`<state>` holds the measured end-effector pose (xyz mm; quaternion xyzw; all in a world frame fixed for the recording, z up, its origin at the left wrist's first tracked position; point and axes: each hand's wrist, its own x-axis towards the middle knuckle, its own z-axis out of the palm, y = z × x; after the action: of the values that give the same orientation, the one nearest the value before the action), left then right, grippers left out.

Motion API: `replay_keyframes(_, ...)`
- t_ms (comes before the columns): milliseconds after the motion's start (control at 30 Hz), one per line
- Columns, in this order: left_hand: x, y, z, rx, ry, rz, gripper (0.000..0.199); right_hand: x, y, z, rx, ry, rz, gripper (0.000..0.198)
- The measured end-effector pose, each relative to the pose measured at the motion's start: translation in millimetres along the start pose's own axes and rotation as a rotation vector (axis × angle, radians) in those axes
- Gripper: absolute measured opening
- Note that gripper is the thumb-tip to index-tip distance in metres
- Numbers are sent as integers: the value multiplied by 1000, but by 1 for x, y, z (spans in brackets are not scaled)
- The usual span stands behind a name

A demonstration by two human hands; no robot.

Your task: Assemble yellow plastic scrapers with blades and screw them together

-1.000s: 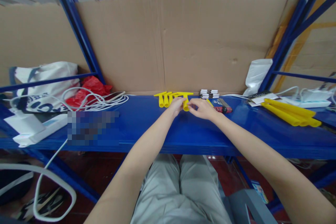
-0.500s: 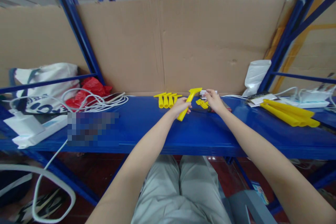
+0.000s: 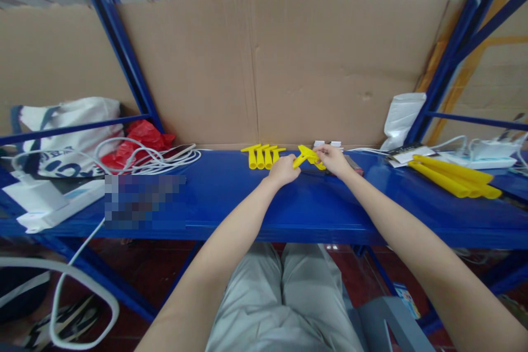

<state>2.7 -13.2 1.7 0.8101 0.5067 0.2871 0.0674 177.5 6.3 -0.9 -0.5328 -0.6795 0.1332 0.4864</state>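
My left hand [image 3: 284, 170] is wrapped round the tube handle of a yellow scraper-shaped plastic tool [image 3: 302, 158]. Its wide head points away and to the right. At that head, the fingers of my right hand [image 3: 331, 158] are pinched together; whatever is between them is too small to make out. Small yellow pieces [image 3: 319, 165] lie by the right fingertips, partly covered. To the left, several similar yellow tools [image 3: 260, 160] stand in a row on the blue shelf [image 3: 231, 198], wide heads toward the cardboard.
Three or so longer yellow pieces [image 3: 457, 177] lie at the right. A dark reddish object [image 3: 355, 166] sits beside my right wrist. White cables [image 3: 177, 159], a power strip [image 3: 61, 206], a red plastic bag [image 3: 142, 143] and a white cloth bag [image 3: 78, 132] occupy the left. Cardboard [image 3: 330, 66] closes the back.
The yellow tool has tipped from slanting upright to pointing away and right, its head now meeting my right fingers. My right hand has moved slightly down and toward it.
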Motion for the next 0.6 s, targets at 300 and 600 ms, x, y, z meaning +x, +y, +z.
replay_keyframes(300, 1, -5, 0, 25, 27, -41, 22, -8, -2, 7, -328, -192, -342, 27)
replay_keyframes(600, 3, -8, 2, 26, 22, -136, 23, -7, -4, -5, -504, -301, -280, 22)
